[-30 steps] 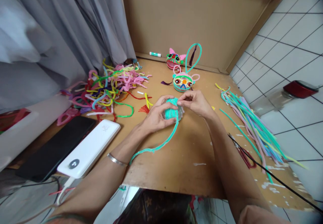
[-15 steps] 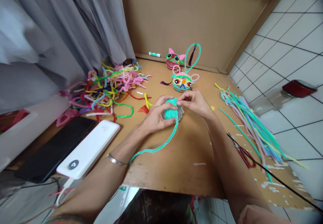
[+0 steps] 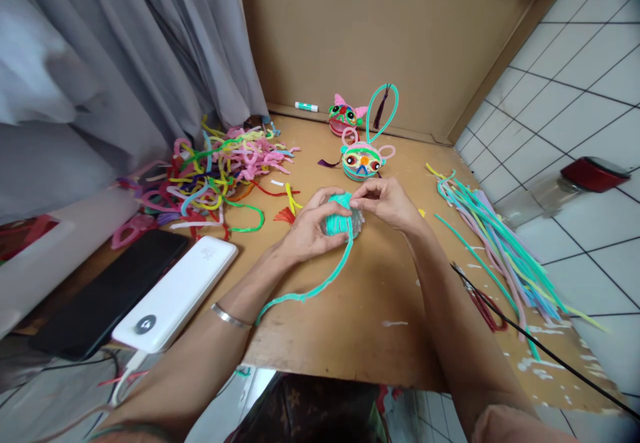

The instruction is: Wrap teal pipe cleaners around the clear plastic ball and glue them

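My left hand [image 3: 315,225] is wrapped round a small clear rounded shell [image 3: 357,223] that is partly wound in rows of turquoise pipe cleaner [image 3: 337,222]. From its lower edge a loose turquoise tail curves down and left across the table. My right hand [image 3: 383,202] pinches at the upper right of the wound part, thumb and forefinger together; they seem to hold the pipe cleaner there, though the tips hide the exact spot. Just behind stand a finished animal head with a turquoise loop [image 3: 363,162] and a red-and-green one with pink ears [image 3: 344,118].
A tangled heap of coloured pipe cleaners [image 3: 220,170] lies at left, near a white power bank [image 3: 175,294] and a black phone [image 3: 107,293]. Straight pipe cleaners [image 3: 493,243], red-handled scissors [image 3: 483,306] and a black cable [image 3: 550,356] are at right. A glue stick [image 3: 307,106] rests behind.
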Demonstrator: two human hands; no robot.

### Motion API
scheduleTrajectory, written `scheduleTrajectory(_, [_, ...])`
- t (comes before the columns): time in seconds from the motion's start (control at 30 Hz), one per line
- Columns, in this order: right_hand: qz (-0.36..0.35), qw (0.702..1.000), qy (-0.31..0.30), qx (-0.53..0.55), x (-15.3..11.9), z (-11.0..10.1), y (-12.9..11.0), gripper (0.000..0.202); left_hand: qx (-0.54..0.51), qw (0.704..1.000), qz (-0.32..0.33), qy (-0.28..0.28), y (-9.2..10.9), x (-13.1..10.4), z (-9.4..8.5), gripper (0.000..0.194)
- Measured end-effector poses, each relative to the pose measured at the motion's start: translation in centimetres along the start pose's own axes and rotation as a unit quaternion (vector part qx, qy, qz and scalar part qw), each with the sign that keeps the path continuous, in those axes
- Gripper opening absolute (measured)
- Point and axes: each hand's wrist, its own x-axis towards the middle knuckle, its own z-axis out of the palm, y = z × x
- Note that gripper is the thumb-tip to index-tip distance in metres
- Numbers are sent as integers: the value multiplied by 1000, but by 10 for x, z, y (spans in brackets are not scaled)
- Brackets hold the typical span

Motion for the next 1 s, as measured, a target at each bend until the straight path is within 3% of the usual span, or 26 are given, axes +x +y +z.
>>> scheduleTrajectory(0.47, [15, 999, -1, 36, 0, 3, -4, 13, 11, 1000, 5, 6, -1, 0, 0, 31])
scheduleTrajectory(1.0, [125, 991, 18, 46, 0, 9, -16, 13, -16, 999, 34, 7, 0, 1, 0, 29])
